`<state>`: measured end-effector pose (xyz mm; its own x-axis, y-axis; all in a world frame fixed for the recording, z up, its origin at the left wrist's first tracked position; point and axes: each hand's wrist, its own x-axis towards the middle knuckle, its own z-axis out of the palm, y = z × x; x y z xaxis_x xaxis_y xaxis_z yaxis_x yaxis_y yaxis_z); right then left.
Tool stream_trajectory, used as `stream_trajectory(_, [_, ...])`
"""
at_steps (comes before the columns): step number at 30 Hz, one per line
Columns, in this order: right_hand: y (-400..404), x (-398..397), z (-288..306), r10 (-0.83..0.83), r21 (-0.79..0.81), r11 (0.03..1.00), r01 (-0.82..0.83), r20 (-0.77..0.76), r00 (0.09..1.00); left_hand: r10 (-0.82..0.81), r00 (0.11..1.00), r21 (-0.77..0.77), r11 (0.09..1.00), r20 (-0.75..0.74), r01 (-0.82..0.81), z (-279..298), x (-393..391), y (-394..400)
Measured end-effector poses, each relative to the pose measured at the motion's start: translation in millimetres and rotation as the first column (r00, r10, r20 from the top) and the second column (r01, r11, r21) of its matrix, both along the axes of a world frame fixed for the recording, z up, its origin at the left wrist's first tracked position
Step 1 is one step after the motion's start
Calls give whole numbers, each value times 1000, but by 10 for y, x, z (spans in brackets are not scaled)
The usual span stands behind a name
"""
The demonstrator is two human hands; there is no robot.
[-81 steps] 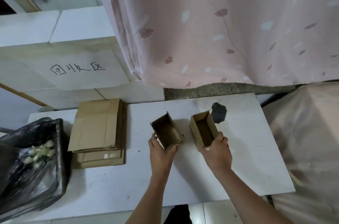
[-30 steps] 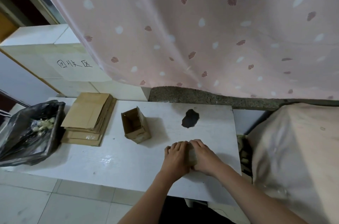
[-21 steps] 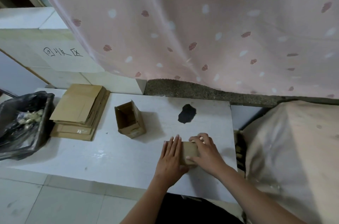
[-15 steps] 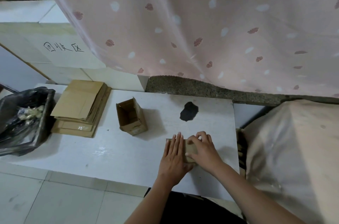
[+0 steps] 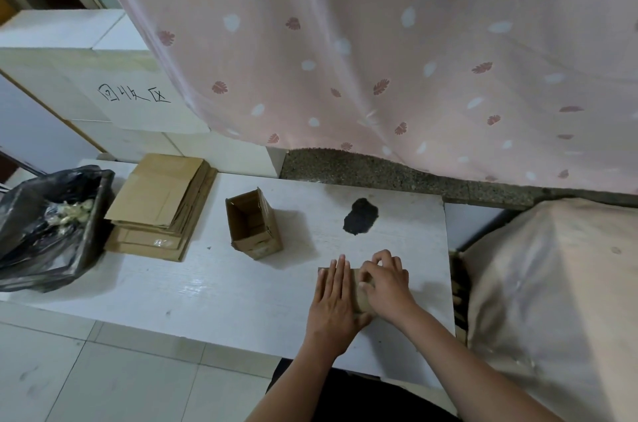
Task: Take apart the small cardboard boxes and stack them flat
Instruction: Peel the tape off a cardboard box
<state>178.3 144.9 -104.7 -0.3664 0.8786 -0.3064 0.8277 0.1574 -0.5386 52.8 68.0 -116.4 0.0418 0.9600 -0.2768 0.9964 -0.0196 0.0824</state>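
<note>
Rubbish bin point(image 5: 45, 231) in its black bag sits at the far left, just beside the stack of flattened boxes point(image 5: 160, 204) on the white bench point(image 5: 207, 293), and right of that an open box point(image 5: 253, 224) stands upright. Further right, the left hand point(image 5: 333, 304) presses straight fingers on the flattened box point(image 5: 357, 287) at the bench's near right. Its right hand point(image 5: 386, 283) curls fingers onto that same cardboard.

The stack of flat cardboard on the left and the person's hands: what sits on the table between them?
In the head view, one small open box stands upright between the flat stack and the hands.
</note>
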Motion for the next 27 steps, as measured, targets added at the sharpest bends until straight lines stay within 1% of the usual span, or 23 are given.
stream_trajectory(2, [-9, -1, 1, 3, -22, 1000, -4, -30, 1000, -5, 999, 33, 999, 35, 4, -34, -12, 5])
stream_trajectory(4, [-35, 18, 18, -3, -47, 999, 0, -72, 997, -1, 998, 34, 999, 62, -1, -51, -10, 22])
stream_trajectory(6, [-56, 60, 38, -18, -85, 996, 5, -148, 989, -8, 998, 30, 1000, 58, 6, -73, -7, 18])
stream_trajectory(8, [-90, 120, 58, -66, -160, 987, 30, -221, 973, -14, 997, 22, 1000, 72, 12, -88, -1, 11])
stream_trajectory(10, [-118, 192, 69, -133, -228, 971, 76, -247, 960, -11, 998, 40, 999, 61, 9, -98, 13, 7])
stream_trajectory(12, [-101, 252, 69, -232, -214, 961, 174, -284, 930, 8, 999, 56, 998, 54, -11, -105, 34, 2])
stream_trajectory(14, [-44, 298, 82, -383, -233, 919, 319, -333, 862, 19, 998, 50, 999, 55, -22, -120, 45, 6])
stream_trajectory(16, [-21, 330, 114, -486, -313, 866, 390, -342, 804, 19, 998, 42, 999, 61, -22, -119, 68, 7])
stream_trajectory(17, [-28, 339, 124, -496, -326, 858, 396, -329, 803, 21, 997, 36, 999, 68, -24, -113, 90, 2])
stream_trajectory(18, [-40, 348, 118, -475, -299, 871, 389, -309, 824, 24, 997, 34, 999, 74, -26, -108, 113, -1])
stream_trajectory(20, [-67, 361, 91, -406, -185, 912, 366, -276, 871, 18, 996, 35, 999, 83, -21, -103, 149, 3])
stream_trajectory(22, [-56, 365, 84, -386, -108, 922, 371, -259, 885, 1, 997, 18, 1000, 75, -3, -118, 149, 19])
stream_trajectory(25, [-23, 365, 125, -399, -157, 916, 370, -249, 882, -51, 998, -36, 998, 33, 52, -80, 155, 36])
stream_trajectory(27, [-28, 367, 152, -383, -180, 921, 345, -267, 884, -79, 995, -27, 996, 54, 81, -30, 175, 62])
